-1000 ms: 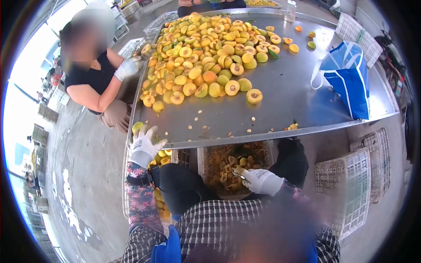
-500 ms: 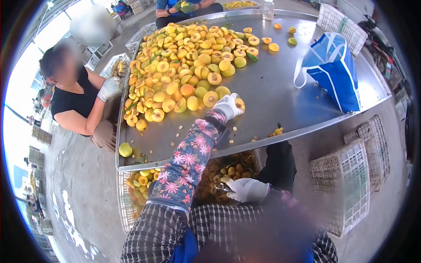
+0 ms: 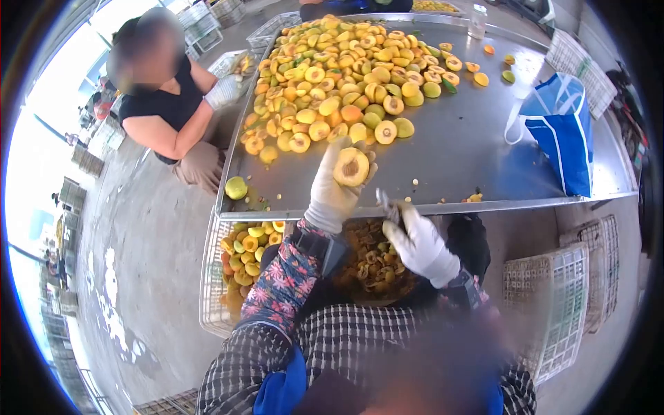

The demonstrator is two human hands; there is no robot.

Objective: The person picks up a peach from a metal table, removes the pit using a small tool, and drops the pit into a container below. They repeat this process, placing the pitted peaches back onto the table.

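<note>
My left hand (image 3: 333, 185), in a white glove, holds a halved yellow fruit (image 3: 351, 167) with its cut face and brown centre turned up, above the near edge of the metal table (image 3: 277, 188). Gloved as well, my right hand (image 3: 422, 245) is closed on a small metal tool (image 3: 386, 206), whose tip points toward the fruit without touching it. A large pile of halved fruits (image 3: 332, 76) lies on the table beyond my left hand. Below my hands, a container of darker fruit pieces (image 3: 373, 259) shows under the table edge.
A co-worker (image 3: 166, 104) in a black top sits at the left. A blue bag (image 3: 561, 138) and a jar (image 3: 477, 22) stand on the table. White crates (image 3: 543, 287) are at the lower right; a crate of fruit (image 3: 211, 290) sits below the table's left end.
My left hand has drawn back from the pile with the halved fruit, now face up. My right hand has risen toward it with the tool. The view has shifted.
</note>
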